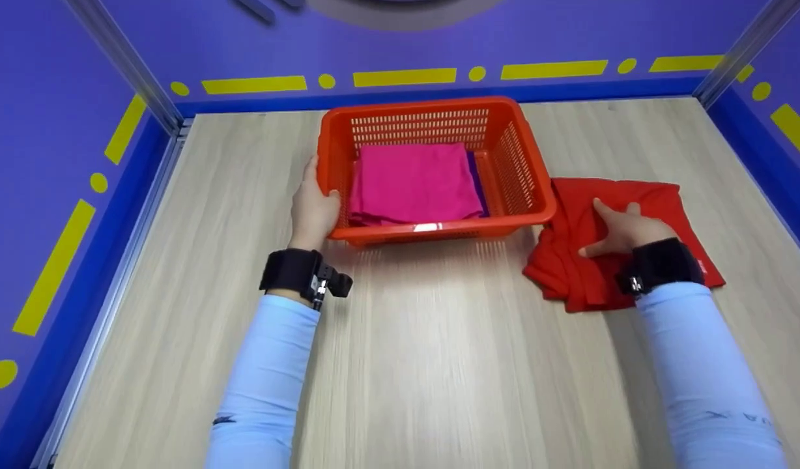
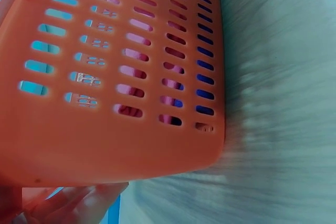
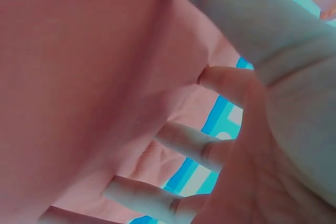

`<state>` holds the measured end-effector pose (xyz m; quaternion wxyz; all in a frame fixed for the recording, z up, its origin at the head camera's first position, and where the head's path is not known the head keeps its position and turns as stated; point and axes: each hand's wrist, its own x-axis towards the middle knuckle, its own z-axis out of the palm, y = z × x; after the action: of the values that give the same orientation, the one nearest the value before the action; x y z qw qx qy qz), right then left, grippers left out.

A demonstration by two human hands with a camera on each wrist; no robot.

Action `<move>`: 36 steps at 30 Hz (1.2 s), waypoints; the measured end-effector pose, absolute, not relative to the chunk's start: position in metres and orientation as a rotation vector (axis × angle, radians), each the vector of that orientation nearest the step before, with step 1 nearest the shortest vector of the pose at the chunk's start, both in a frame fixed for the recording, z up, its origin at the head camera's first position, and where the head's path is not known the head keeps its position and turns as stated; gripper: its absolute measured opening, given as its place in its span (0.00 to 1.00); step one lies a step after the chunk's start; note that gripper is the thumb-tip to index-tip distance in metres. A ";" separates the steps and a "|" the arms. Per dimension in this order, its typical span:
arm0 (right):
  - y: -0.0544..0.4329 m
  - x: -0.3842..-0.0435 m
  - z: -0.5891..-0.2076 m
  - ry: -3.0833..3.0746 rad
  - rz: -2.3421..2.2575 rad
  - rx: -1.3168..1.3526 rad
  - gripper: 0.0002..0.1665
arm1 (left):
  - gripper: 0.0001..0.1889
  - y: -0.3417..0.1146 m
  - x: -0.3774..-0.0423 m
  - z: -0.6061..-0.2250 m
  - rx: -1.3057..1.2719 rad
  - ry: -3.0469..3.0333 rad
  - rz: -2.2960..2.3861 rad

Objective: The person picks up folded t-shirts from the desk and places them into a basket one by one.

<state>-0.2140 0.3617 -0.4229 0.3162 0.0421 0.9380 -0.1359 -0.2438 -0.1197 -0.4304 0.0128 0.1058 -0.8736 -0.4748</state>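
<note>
An orange-red plastic basket (image 1: 535, 163) with slotted walls stands at the back middle of the table. My left hand (image 1: 314, 212) grips its left side, the thumb at the rim; in the left wrist view the slotted wall (image 2: 105, 140) hides much of that hand. Inside the basket lies a folded pink cloth (image 1: 413, 182), with a dark purple cloth (image 1: 478, 182) showing beneath it. To the right, a folded red cloth (image 1: 572, 280) lies on the table, its left part rumpled. My right hand (image 1: 634, 231) touches it from above with fingers spread, fingertips pressing into the fabric (image 3: 94, 77).
The light wood-grain table (image 1: 413, 365) extends in front of the basket. Blue panels with yellow marks (image 1: 406, 77) enclose its back and sides, joined by metal corner posts (image 1: 146, 78). The red cloth's upper left corner lies close beside the basket.
</note>
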 end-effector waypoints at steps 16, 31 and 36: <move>0.357 -0.178 -0.424 2.502 -0.302 0.114 0.69 | 0.39 -0.116 -0.246 -0.429 0.324 -2.728 -1.461; 0.340 -0.143 -0.427 2.525 -0.268 0.002 0.67 | 0.38 -0.117 -0.244 -0.430 0.303 -2.731 -1.442; 0.331 -0.138 -0.426 2.536 -0.247 -0.019 0.66 | 0.38 -0.117 -0.244 -0.430 0.306 -2.718 -1.458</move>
<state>-0.1383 0.3314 -0.4264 0.2923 -0.0070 0.9518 -0.0926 -0.2438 -0.1170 -0.4299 0.0211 0.0988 -0.8767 -0.4704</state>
